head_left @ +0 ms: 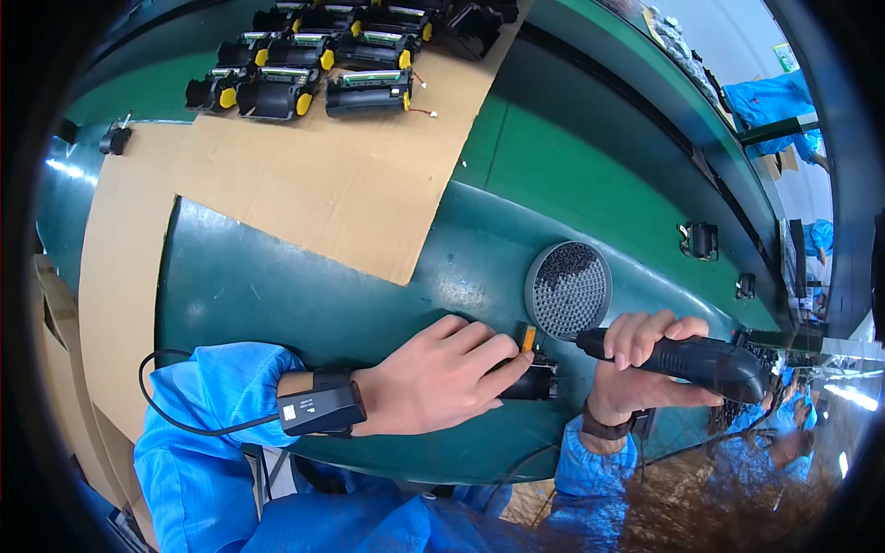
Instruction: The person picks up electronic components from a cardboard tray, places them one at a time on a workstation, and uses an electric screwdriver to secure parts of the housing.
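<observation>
Over green bench (277, 286), bends left hand (438, 380) onto black unit (533, 382), lying by the fingertips; cannot tell if pinched. Probably handles light and stiff, with fragile orange tab (528, 338); take by solid body. Wraps right hand (629, 387) closely around driver (705, 364), near dish (564, 320).

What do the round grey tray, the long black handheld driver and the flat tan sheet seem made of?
Round grey tray: probably matte moulded plastic, by its dotted base. Long black handheld driver: likely satin plastic, with soft highlights. Flat tan sheet: apparently matte cardboard, by its papery surface.
</observation>
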Tool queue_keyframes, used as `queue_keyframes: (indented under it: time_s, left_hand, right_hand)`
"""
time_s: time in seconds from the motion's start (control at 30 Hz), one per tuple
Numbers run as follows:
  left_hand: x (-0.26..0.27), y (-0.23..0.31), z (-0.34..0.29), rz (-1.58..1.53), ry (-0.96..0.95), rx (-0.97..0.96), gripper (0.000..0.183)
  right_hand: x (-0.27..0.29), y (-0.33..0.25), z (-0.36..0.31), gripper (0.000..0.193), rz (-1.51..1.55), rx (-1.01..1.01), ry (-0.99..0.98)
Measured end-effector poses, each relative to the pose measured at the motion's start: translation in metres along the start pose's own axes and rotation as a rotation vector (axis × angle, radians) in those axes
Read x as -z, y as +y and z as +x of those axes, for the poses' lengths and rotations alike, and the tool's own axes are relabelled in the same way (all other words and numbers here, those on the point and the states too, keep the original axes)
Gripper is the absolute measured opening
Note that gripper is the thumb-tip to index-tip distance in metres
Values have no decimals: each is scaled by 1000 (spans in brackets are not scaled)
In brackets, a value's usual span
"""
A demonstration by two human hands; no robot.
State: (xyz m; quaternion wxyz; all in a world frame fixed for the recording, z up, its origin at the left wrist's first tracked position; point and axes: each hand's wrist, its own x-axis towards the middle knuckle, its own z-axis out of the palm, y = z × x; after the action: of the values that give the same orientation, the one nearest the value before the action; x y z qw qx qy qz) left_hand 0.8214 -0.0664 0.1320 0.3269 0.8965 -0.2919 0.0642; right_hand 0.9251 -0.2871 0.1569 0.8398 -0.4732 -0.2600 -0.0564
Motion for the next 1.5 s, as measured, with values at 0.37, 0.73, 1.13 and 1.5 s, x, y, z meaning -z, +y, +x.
queue_keyframes:
  time_s: [0.37, 0.73, 1.13, 1.5]
  left_hand:
    - [-1, -4, -2, 23, -1, 15, 63]
    - [1, -10, -1, -33, -36, 31, 68]
    - [2, -10, -1, -27, -33, 33, 66]
    - [2, -9, -1, -39, -51, 39, 66]
  right_hand:
    - [-7, 4, -3, 89, -95, 0, -20]
    - [-41, -20, -19, 67, 186, 53, -213]
    - [-50, -8, -33, 71, 67, -6, -154]
    - [-49, -2, -31, 69, 51, 33, -307]
